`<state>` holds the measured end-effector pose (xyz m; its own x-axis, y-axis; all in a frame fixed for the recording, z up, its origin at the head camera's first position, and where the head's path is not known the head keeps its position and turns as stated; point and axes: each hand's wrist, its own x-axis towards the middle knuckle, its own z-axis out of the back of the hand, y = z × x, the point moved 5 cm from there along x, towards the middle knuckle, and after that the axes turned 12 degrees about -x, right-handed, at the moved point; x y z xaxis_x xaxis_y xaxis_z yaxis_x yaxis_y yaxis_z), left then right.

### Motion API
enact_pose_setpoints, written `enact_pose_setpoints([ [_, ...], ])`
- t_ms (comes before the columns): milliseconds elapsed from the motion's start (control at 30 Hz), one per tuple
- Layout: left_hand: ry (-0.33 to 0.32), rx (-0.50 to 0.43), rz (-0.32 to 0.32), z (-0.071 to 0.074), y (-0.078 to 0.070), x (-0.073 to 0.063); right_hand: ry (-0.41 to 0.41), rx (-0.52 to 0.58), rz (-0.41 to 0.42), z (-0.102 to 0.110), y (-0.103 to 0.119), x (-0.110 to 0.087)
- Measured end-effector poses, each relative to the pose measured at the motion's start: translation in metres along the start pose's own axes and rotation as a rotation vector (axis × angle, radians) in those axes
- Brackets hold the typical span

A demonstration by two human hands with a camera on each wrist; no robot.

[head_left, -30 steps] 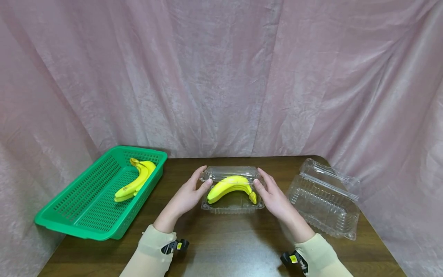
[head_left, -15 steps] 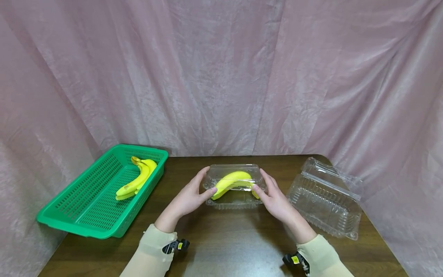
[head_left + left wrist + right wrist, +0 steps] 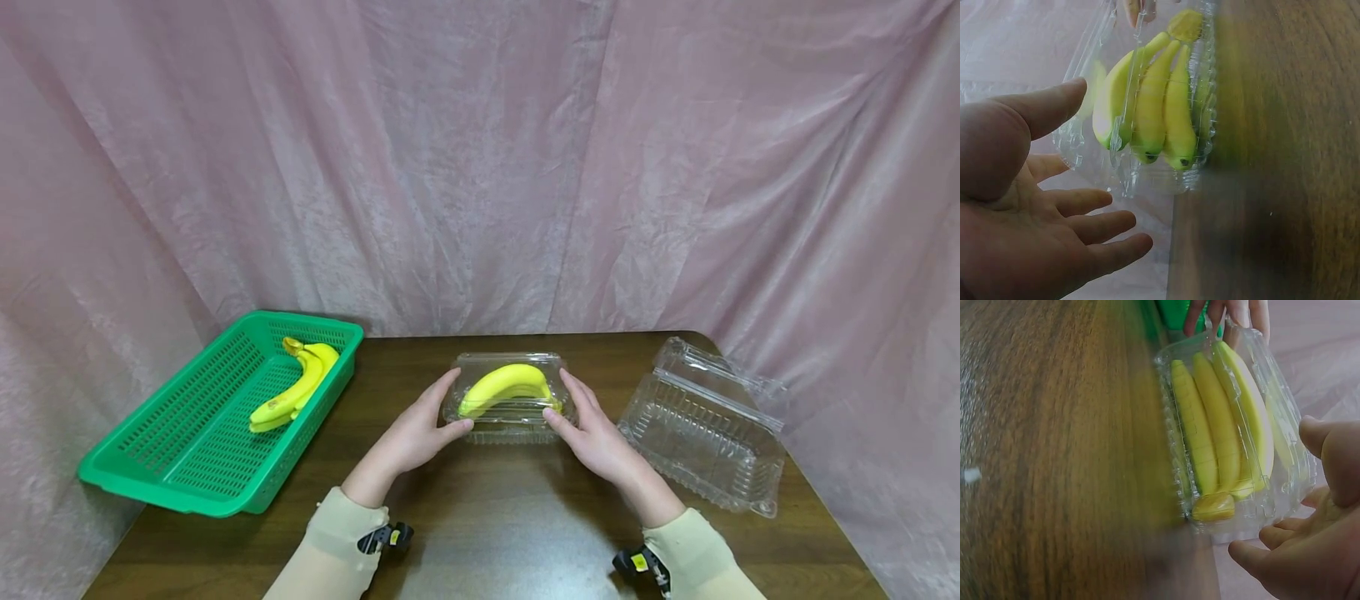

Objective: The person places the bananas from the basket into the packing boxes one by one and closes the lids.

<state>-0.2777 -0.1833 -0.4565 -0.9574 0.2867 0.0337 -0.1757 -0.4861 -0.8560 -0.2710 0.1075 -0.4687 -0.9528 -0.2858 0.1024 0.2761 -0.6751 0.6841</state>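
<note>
A clear plastic clamshell box (image 3: 510,435) sits mid-table, its lid lowered over a bunch of bananas (image 3: 504,386). In the left wrist view, several bananas (image 3: 1150,112) joined at one stem show through the plastic; whether the lid is fastened I cannot tell. At the box's left end is my left hand (image 3: 416,429), fingers fairly straight and spread, thumb by the lid's front edge. My right hand (image 3: 592,429) is at the other end, its thumb likewise near the front edge. Seen from the right wrist, the right fingers (image 3: 1272,537) lie loosely along the box's end.
To the left, a green plastic basket (image 3: 217,493) holds another bunch of bananas (image 3: 296,392). A second clear clamshell box (image 3: 701,442) lies with its lid raised at the table's right. A pink curtain (image 3: 480,167) hangs behind the brown wooden table (image 3: 487,517).
The lid has swung forward and down over the bananas, from standing up at the back. Both hands followed it, with the thumbs coming toward the front edge.
</note>
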Motion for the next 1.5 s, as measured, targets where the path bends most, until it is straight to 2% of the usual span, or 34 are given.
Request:
enact_pose_setpoints([
  [367,0.0,0.033,-0.031,-0.005,0.005,0.001,-0.003,-0.008,-0.031,0.002,-0.002,-0.001],
  [600,-0.021,0.051,-0.051,-0.006,0.006,0.002,0.012,-0.045,-0.048,0.003,-0.003,0.0],
  [767,-0.025,0.081,-0.067,-0.006,0.006,0.003,0.023,0.01,-0.043,0.007,-0.004,0.001],
  [900,-0.017,0.051,-0.047,-0.004,0.005,0.003,0.019,0.113,-0.051,0.011,-0.005,0.002],
  [1100,-0.019,-0.019,0.018,0.004,0.002,0.001,-0.059,0.205,-0.063,0.018,-0.006,0.003],
  [1333,-0.111,-0.015,0.083,0.016,0.008,0.003,-0.093,0.218,-0.083,0.018,-0.006,0.002],
  [1500,-0.123,0.019,0.113,0.017,0.012,0.001,-0.073,0.202,-0.115,0.015,-0.007,-0.001],
])
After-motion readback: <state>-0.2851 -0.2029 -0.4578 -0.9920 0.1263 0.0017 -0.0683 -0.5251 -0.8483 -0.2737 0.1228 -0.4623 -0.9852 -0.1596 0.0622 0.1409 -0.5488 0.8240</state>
